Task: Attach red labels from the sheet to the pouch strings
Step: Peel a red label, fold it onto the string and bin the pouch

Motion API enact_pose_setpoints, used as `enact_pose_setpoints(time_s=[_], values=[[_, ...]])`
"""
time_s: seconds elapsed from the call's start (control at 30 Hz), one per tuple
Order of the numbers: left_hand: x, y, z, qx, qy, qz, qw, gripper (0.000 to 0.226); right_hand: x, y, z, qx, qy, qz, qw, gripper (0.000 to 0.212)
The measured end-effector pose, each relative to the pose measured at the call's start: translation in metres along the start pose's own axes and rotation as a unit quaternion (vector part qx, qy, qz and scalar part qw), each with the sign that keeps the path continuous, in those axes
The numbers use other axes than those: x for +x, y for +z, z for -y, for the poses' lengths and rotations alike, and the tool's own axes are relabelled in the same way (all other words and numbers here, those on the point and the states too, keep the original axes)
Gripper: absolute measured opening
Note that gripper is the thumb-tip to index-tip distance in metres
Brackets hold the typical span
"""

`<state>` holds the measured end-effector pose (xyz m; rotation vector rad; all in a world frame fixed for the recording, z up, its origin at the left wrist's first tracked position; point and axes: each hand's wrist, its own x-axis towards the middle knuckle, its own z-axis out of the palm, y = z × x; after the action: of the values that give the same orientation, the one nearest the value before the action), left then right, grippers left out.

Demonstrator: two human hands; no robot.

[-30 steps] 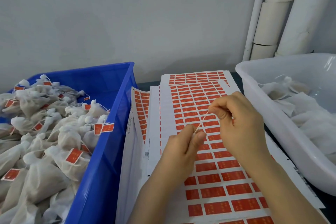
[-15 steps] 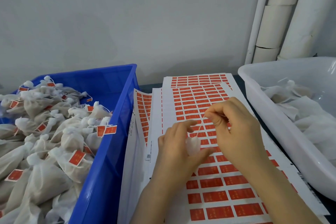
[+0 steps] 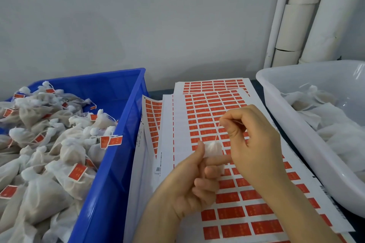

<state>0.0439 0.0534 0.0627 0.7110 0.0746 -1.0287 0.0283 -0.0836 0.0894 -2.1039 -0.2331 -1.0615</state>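
Head view: your left hand [image 3: 192, 182] clamps its fingers [image 3: 222, 159] on the small white mesh pouch [image 3: 213, 149] over the white paper sheet of red labels [image 3: 246, 210]; your right hand [image 3: 254, 144] pinches the thin white string [image 3: 217, 133]. Pull it taut before sticking.

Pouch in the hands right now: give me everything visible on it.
The pouch is small, white, of thin gauzy fabric. The left hand holds it between thumb and forefinger above the label sheet. A thin pale string runs up from its top to the right hand, which pinches it. No red label shows on it.
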Motion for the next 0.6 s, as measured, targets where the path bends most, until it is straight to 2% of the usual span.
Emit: enact_pose_setpoints(time_s=[0.13, 0.2, 0.3, 0.37, 0.47, 0.57, 0.6], values=[[-0.002, 0.0, -0.002, -0.178, 0.066, 0.029, 0.981, 0.046, -0.002, 0.0, 0.002, 0.033, -0.004, 0.029, 0.999, 0.011], [-0.003, 0.001, -0.002, -0.213, 0.093, 0.029, 0.972, 0.04, -0.002, -0.001, 0.005, 0.089, 0.039, 0.063, 0.993, 0.01], [-0.002, -0.001, -0.003, -0.239, 0.133, -0.002, 0.962, 0.034, -0.002, -0.002, 0.006, 0.208, 0.126, 0.13, 0.961, 0.013], [0.0, -0.004, -0.003, -0.248, 0.157, -0.006, 0.956, 0.035, -0.001, -0.002, 0.004, 0.244, 0.16, 0.164, 0.942, 0.02], [0.0, -0.004, -0.002, -0.27, 0.168, 0.028, 0.948, 0.037, -0.003, 0.004, -0.004, 0.302, 0.22, 0.175, 0.911, 0.021], [0.0, -0.006, -0.001, -0.237, 0.187, 0.006, 0.953, 0.039, -0.004, 0.009, -0.012, 0.356, 0.307, 0.188, 0.862, 0.019], [0.001, -0.007, -0.002, -0.233, 0.185, -0.005, 0.955, 0.04, -0.004, 0.009, -0.014, 0.357, 0.313, 0.195, 0.858, 0.017]])
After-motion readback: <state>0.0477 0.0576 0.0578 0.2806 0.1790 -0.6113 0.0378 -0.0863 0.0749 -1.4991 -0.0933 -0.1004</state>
